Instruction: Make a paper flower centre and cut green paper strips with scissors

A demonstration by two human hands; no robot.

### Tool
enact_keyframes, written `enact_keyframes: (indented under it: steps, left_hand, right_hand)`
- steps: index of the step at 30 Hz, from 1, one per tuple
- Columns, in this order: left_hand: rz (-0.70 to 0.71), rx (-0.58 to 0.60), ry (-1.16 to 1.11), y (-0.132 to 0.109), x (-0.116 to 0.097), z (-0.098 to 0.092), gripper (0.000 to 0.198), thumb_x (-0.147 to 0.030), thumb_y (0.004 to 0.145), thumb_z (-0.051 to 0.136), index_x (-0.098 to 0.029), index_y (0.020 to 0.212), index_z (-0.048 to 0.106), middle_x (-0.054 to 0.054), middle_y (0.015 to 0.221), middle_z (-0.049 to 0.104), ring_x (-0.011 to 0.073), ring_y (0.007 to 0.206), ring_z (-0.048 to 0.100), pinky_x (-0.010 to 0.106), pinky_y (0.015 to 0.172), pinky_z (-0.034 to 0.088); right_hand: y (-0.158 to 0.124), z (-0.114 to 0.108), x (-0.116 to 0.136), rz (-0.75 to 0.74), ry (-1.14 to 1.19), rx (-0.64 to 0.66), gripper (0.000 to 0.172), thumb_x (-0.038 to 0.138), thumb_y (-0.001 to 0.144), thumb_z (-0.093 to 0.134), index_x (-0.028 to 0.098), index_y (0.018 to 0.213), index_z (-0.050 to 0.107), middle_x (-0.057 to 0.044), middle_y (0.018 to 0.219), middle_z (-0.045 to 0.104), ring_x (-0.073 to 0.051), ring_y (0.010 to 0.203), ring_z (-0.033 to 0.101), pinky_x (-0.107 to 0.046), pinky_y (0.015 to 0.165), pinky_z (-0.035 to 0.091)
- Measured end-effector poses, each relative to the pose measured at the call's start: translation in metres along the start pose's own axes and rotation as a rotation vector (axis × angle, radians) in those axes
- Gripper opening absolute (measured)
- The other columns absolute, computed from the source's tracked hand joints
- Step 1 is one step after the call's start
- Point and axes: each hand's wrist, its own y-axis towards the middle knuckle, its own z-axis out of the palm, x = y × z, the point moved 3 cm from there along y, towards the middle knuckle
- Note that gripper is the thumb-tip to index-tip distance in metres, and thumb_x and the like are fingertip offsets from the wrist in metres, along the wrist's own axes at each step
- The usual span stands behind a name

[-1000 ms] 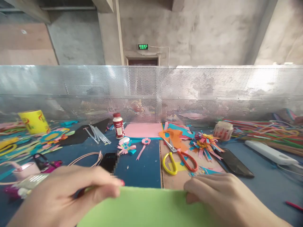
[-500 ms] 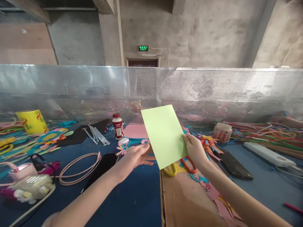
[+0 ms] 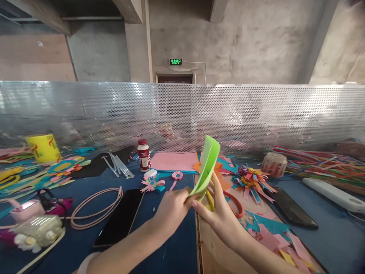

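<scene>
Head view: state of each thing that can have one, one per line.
Green paper: bent over on itself, raised
Left hand: closed on the paper's lower end
Right hand: touching the paper, grip unclear
Scissors: partly hidden, open or shut unclear
Bottle: upright, cap on
Left phone: flat, screen dark
Right phone: flat, dark
Pink cable: coiled
Exit sign: lit

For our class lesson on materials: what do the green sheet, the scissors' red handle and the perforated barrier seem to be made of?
Green sheet: probably paper or thin card, matte; it bends smoothly and has thin edges.
Red scissors handle: likely plastic or plastic-coated, smooth; its colour looks even.
Perforated barrier: apparently metal, semi-glossy; it is silvery grey with bright glare patches.
</scene>
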Motion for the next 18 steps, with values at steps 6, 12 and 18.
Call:
enact_keyframes:
  steps: [6, 12, 18]
  left_hand:
    - [0.384, -0.224, 0.313, -0.003, -0.021, -0.010, 0.035, -0.034, 0.087, 0.048, -0.016, 0.057, 0.053, -0.002, 0.049, 0.055, 0.0102, 0.044, 0.052, 0.023, 0.044, 0.030]
    - [0.220, -0.167, 0.224, 0.009, -0.008, -0.026, 0.036, -0.040, 0.088, 0.044, -0.018, 0.068, 0.063, -0.001, 0.052, 0.058, 0.0107, 0.044, 0.052, 0.023, 0.045, 0.032]
    - [-0.306, -0.208, 0.036, 0.028, 0.040, -0.062, 0.027, -0.040, 0.080, 0.054, -0.016, 0.090, 0.062, 0.003, 0.066, 0.064, 0.0185, 0.060, 0.059, 0.025, 0.054, 0.039]
  right_hand:
    - [-0.001, 0.001, 0.010, 0.107, 0.271, -0.060, 0.054, 0.035, 0.084, 0.054, 0.026, 0.131, 0.028, -0.010, 0.120, 0.054, -0.021, 0.105, 0.055, -0.037, 0.087, 0.047]
    - [0.014, -0.036, 0.003, 0.185, 0.054, -0.226, 0.026, 0.031, 0.079, 0.052, 0.015, 0.098, 0.059, -0.008, 0.091, 0.066, -0.020, 0.079, 0.061, -0.030, 0.066, 0.050]
    - [0.042, -0.100, -0.011, 0.297, 0.001, -0.349, 0.033, 0.040, 0.071, 0.065, 0.017, 0.094, 0.062, -0.008, 0.089, 0.069, -0.024, 0.072, 0.065, -0.034, 0.062, 0.051]
